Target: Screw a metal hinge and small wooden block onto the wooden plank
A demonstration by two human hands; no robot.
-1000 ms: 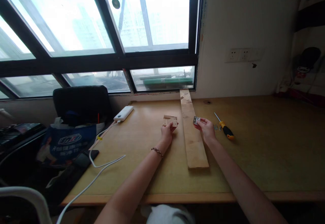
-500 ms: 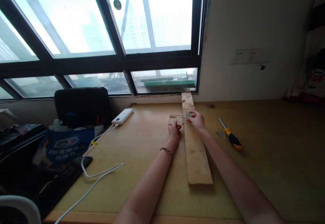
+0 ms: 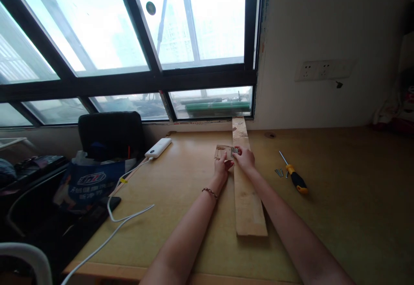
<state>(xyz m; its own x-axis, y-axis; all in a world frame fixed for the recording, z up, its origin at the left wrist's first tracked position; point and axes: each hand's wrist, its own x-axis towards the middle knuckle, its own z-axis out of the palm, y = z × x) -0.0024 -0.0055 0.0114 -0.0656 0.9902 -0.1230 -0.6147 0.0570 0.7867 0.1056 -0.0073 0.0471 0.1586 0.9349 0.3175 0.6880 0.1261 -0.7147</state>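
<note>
My left hand (image 3: 221,167) grips a small wooden block (image 3: 223,152) just left of the long wooden plank (image 3: 247,198). Between the fingertips of my right hand (image 3: 245,159) is a small metal hinge (image 3: 236,150), held at the right end of the block. Fingers cover part of the hinge, and I cannot tell whether it lies flat against the wood. The plank runs lengthwise away from me under my right hand and wrist, its far end close to the window.
A yellow and black screwdriver (image 3: 296,179) lies on the table (image 3: 339,216) at the right, beside several screws (image 3: 279,172). At the left, a white power bank (image 3: 158,148) trails a white cable (image 3: 129,218). A black chair (image 3: 111,134) stands beyond the table's left edge.
My right hand has moved left with the hinge, bringing it from over the plank to the right end of the small block. My left hand stays nearly in place.
</note>
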